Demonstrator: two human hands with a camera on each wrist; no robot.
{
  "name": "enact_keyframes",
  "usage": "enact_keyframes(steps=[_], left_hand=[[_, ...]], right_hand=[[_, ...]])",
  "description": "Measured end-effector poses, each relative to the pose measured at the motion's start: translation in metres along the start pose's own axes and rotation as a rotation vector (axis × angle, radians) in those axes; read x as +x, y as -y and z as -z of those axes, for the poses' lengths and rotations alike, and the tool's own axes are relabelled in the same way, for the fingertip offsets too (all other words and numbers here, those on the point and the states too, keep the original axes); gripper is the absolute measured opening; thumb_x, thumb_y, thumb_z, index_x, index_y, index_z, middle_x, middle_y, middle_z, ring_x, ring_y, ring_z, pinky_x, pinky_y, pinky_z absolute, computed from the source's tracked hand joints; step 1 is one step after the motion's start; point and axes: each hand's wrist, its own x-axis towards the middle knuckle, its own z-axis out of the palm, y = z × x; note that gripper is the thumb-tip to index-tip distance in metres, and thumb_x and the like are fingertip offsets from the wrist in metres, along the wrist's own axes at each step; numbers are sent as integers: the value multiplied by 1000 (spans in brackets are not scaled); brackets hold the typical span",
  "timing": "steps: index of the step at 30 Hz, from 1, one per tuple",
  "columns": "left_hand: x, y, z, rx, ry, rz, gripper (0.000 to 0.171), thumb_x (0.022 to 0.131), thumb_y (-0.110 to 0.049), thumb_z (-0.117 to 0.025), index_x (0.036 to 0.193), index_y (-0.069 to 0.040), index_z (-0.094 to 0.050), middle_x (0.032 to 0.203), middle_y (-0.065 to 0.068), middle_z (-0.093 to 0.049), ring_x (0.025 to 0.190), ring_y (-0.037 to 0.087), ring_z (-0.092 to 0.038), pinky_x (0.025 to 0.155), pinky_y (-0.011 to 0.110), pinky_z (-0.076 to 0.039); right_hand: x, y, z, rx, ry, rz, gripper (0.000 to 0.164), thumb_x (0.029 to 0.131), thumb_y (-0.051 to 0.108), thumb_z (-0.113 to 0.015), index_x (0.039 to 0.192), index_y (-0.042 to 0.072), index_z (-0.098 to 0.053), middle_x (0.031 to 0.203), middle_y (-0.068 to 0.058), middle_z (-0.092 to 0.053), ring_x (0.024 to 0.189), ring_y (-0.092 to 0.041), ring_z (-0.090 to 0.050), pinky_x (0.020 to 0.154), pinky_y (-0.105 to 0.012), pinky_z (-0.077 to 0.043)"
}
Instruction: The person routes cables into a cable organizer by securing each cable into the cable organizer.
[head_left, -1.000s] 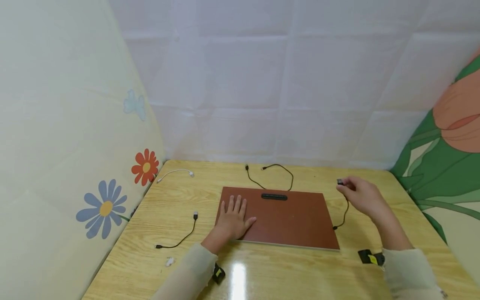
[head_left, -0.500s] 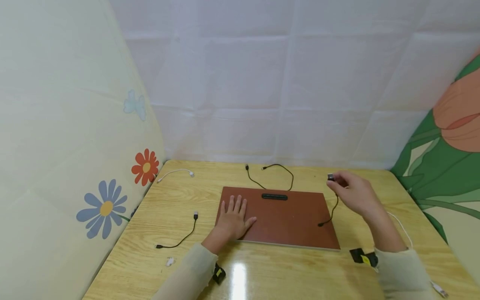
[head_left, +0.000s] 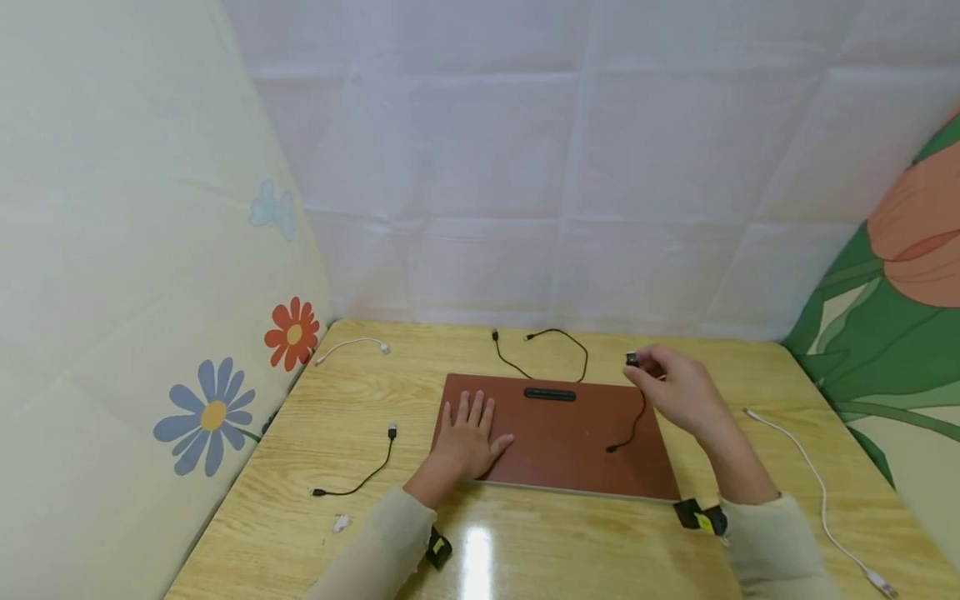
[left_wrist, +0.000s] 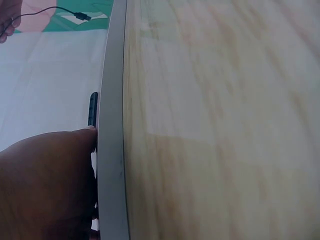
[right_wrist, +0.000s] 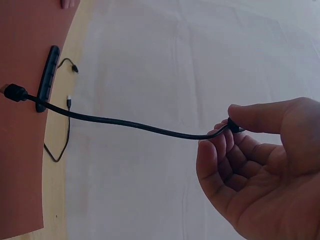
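Observation:
My left hand (head_left: 467, 440) lies flat with spread fingers on the left part of a reddish-brown board (head_left: 570, 450). Over the board's right side, my right hand (head_left: 678, 392) pinches one plug of a short black USB cable (right_wrist: 125, 122) between thumb and fingers. The cable's other end hangs down, overlapping the board in the head view. At the board's far edge sits a black slotted cable holder (head_left: 550, 394). Behind that edge a second black cable (head_left: 585, 354) curves on the table, partly hidden by the board in the right wrist view.
Another black USB cable (head_left: 367, 477) lies left of the board, near a small white piece (head_left: 341, 522). A short white cable (head_left: 351, 342) is at the back left. Along the right side of the wooden table (head_left: 570, 542) runs a longer white cable (head_left: 821, 492).
My right hand has moved left with the black cable, whose hanging end now overlaps the board. The white cable on the right has come into view. My left hand has stayed put.

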Motion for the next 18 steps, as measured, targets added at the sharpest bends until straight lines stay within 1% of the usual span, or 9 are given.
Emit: enact_keyframes(steps=[6,14,18], left_hand=[[4,1,-3,1,0,0,76,105,-62,-26,163,-14,-16,170,11,-10,156,35,-6,123,59,-10],[5,1,-3,9,17,9,77,105,-63,-25,163,-15,-14,170,10,-8,156,35,-3,123,59,-9],[4,0,-1,-1,13,7,76,105,-63,-25,163,-14,-16,170,10,-9,156,35,-5,123,59,-10]], right_hand=[[3,4,-6,2,-2,13,24,103,24,-61,113,3,-64,100,-13,-68,92,-28,-64,68,-35,-50],[7,12,-11,5,-4,26,26,102,24,-63,116,3,-64,102,-13,-69,94,-28,-64,71,-38,-50],[9,15,-13,11,0,28,24,102,23,-64,115,2,-65,101,-13,-69,94,-28,-64,71,-38,-51]])
